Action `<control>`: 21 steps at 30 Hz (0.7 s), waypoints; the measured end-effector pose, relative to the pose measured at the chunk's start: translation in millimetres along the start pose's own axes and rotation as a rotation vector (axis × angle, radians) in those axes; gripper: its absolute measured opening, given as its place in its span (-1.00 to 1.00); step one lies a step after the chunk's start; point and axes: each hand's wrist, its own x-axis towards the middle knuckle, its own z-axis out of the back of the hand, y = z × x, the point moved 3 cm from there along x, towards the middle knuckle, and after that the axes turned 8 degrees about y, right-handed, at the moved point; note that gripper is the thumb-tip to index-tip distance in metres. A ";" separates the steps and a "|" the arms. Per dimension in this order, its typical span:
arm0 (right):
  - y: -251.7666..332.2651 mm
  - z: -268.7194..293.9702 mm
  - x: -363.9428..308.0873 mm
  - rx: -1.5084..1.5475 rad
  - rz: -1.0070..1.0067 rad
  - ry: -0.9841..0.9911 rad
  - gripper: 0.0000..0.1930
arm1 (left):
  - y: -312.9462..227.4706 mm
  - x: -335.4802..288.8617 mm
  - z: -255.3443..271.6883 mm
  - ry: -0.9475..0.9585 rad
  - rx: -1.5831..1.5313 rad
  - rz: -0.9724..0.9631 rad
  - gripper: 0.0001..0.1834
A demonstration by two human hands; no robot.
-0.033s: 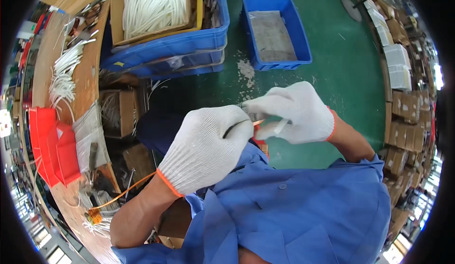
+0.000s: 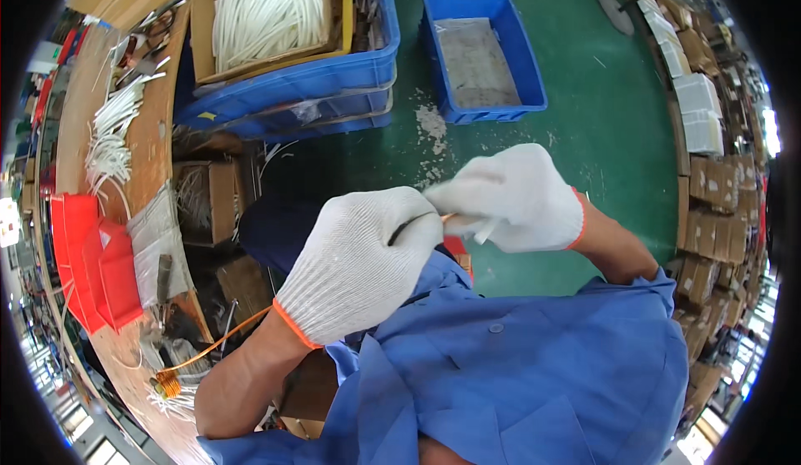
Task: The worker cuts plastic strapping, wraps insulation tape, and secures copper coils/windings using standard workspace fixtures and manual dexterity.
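Note:
My left hand [image 2: 363, 261], in a white knitted glove with an orange cuff, is closed in a pinch. A thin copper-coloured wire end [image 2: 450, 216] pokes out from its fingertips towards the right hand. My right hand [image 2: 521, 202], gloved alike and slightly blurred, has its curled fingers against the left fingertips. From them sticks a short white tube [image 2: 487, 230]; its other end is hidden. Behind my left wrist, an orange strand [image 2: 242, 326] runs down to a small orange coil [image 2: 168, 383] on the bench. Whether this strand joins the wire end cannot be seen.
On the left, a wooden bench [image 2: 154, 160] carries white tube pieces [image 2: 117, 127] and red bins [image 2: 90, 256]. Ahead, stacked blue crates [image 2: 334, 77] hold a carton of white tubing [image 2: 269, 15]. A blue tub [image 2: 534, 73] stands on the green floor; cartons [image 2: 717, 236] line the right.
My right fingers have moved in towards the left fingertips, covering the gap between them, and the white tube has shifted slightly. My left hand keeps its pinch nearly in place.

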 end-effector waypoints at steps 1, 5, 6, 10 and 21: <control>2.8 0.3 0.5 -0.053 0.050 0.021 -0.55 | -0.3 1.2 0.7 0.008 0.005 0.011 -0.78; -5.4 2.9 -9.5 -0.074 0.080 0.033 -0.63 | -3.4 0.8 1.8 0.025 -0.012 0.054 -0.77; -6.0 5.4 -10.3 -0.068 0.070 0.013 -0.63 | -3.0 0.6 1.4 0.013 -0.032 0.057 -0.77; -0.5 13.3 -9.4 0.121 -0.167 -0.037 -0.68 | -2.2 0.1 5.2 -0.002 0.001 0.037 -0.76; -8.0 2.8 -11.0 -0.035 0.043 -0.008 -0.66 | -9.2 -1.1 7.5 -0.012 -0.030 0.083 -0.78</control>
